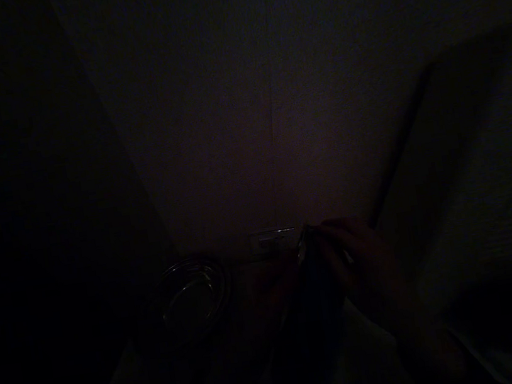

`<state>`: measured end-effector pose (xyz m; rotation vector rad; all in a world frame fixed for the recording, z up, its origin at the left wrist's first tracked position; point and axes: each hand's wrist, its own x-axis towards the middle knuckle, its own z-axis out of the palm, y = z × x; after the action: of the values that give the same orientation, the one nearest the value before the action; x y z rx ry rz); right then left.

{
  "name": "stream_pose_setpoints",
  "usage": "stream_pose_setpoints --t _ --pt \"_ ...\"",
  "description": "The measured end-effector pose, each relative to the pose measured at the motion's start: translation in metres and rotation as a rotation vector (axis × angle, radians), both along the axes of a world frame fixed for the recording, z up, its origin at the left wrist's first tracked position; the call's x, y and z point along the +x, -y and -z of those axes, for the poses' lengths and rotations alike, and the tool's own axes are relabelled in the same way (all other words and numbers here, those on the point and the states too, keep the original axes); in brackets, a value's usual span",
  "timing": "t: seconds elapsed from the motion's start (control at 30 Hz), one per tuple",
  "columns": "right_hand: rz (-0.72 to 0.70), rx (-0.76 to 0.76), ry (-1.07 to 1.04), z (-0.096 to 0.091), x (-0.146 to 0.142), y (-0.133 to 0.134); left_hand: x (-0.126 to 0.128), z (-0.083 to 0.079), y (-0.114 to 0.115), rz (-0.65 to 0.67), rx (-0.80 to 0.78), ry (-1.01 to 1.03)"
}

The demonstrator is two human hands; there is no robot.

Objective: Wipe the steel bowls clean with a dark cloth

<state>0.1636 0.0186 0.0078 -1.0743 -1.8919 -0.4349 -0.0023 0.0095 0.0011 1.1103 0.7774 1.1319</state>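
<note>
The view is very dark. A dark bluish bag-like thing (317,304) with a shiny, crinkled top edge is upright in front of me. At its upper right corner my right hand (363,259) has its fingers closed on the edge. My left hand (273,285) is a faint reddish shape at the bag's left side, its fingers lost in the dark. What the bag holds is hidden.
Left of my hands sits a round, shiny bowl-like dish (194,296) with a bright rim. Behind is a pale wall (209,128) with a socket plate (273,240) low on it. A dark slanting panel-like shape (444,140) stands at the right.
</note>
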Motion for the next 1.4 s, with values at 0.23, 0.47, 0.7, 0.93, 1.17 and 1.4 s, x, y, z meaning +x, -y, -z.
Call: stream_pose_setpoints --t 0.23,0.47,0.7,0.93,1.17,1.4 --pt "-0.157 -0.035 0.128 -0.009 -0.01 0.013 -0.002 -0.008 -0.001 -0.131 -0.023 0.001" --pt "-0.079 -0.045 0.081 -0.006 -0.005 0.008 0.001 -0.008 0.0 -0.073 -0.036 0.025" --pt "-0.061 -0.1 -0.025 -0.003 0.005 0.0 -0.004 -0.003 0.003 -0.012 -0.039 -0.019" --pt "-0.213 -0.043 0.095 -0.012 -0.013 0.017 0.0 -0.013 0.002 -0.126 -0.032 0.025" --pt "-0.061 -0.031 0.019 -0.003 -0.003 0.006 -0.001 -0.007 0.004 -0.037 -0.084 -0.002" --pt "-0.06 -0.05 -0.002 -0.004 -0.004 0.005 0.0 -0.007 0.002 -0.06 -0.046 0.015"
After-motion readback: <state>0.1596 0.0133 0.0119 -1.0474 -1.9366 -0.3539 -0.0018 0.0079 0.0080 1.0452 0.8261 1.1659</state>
